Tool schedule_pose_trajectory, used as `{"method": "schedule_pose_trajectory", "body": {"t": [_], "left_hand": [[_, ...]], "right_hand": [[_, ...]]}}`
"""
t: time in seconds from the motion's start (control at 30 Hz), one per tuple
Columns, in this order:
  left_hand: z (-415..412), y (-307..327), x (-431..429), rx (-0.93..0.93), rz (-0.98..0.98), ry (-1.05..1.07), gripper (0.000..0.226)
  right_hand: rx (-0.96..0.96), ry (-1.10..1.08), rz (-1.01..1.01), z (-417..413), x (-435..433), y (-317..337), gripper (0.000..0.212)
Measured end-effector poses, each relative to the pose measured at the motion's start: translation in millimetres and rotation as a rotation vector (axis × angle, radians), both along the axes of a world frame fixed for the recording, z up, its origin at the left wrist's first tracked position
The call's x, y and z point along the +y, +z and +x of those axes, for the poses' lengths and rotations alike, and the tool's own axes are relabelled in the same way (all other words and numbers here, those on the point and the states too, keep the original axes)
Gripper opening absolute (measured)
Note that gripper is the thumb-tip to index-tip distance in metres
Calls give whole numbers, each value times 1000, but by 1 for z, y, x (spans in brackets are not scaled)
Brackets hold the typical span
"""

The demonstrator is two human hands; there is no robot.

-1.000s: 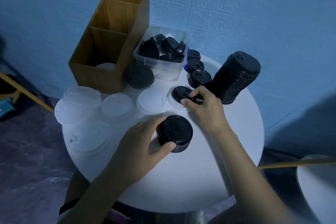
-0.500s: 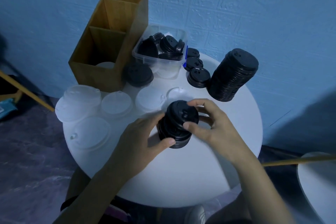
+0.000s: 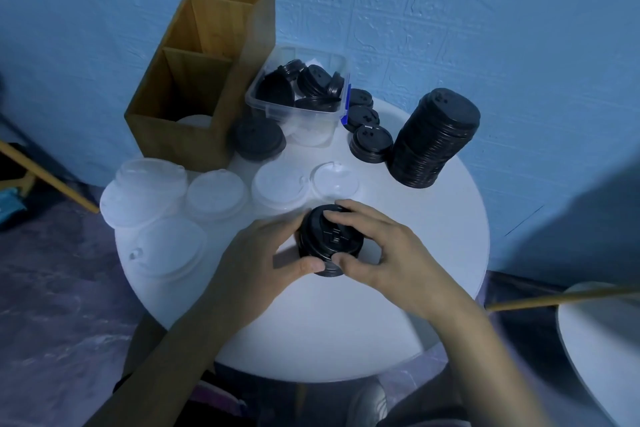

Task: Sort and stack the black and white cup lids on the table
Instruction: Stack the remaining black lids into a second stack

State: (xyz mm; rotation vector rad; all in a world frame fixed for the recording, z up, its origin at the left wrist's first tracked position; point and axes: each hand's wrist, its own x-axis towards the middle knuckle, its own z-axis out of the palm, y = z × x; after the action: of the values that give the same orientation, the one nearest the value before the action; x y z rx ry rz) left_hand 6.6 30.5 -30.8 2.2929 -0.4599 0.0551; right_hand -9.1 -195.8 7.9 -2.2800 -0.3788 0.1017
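Not much of this person on show, honestly. The left hand [image 3: 263, 253] and right hand [image 3: 384, 253] are bare, and the left forearm [image 3: 180, 340] and right forearm [image 3: 478, 340] are uncovered all the way down. The left thumbnail [image 3: 313, 266] looks trimmed short and plain. Near the left elbow there's a dark edge [image 3: 121, 383], maybe a sleeve or a band, but it's too blurry to call. Lower down I can make out dark clothing with a pinkish-purple stripe [image 3: 211, 395]. There's also a grey shoe toe [image 3: 369, 402], sneaker-ish, next to a dark trouser leg [image 3: 422, 407].
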Motion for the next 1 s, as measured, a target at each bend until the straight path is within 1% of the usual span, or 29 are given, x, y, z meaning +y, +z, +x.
{"method": "schedule_pose_trajectory", "body": {"t": [0.1,0.37,0.5,0.57,0.63,0.77,0.9,1.0], "left_hand": [[-1,1,0,10,-13,-24,66],[-2,0,2,0,31,-25,74],[1,-6,2,9,8,-50,64],[2,-9,2,7,-18,-15,66],[2,-10,2,-9,-37,-7,64],[0,-6,1,-19,-65,-22,57],[0,-5,0,-14,-63,-50,57],[1,-7,2,-9,-68,-46,54]], "right_hand": [[-8,-1,-16,0,1,2,51],[-46,-29,-78,-5,3,1,51],[-39,-41,-61,-6,4,0,51],[-30,-49,-50,-7,5,0,51],[-17,-63,-28,-7,6,0,53],[74,-114,78,-7,4,-4,63],[125,-146,185,-7,2,-8,61],[141,-149,228,-7,3,-10,61]]}}
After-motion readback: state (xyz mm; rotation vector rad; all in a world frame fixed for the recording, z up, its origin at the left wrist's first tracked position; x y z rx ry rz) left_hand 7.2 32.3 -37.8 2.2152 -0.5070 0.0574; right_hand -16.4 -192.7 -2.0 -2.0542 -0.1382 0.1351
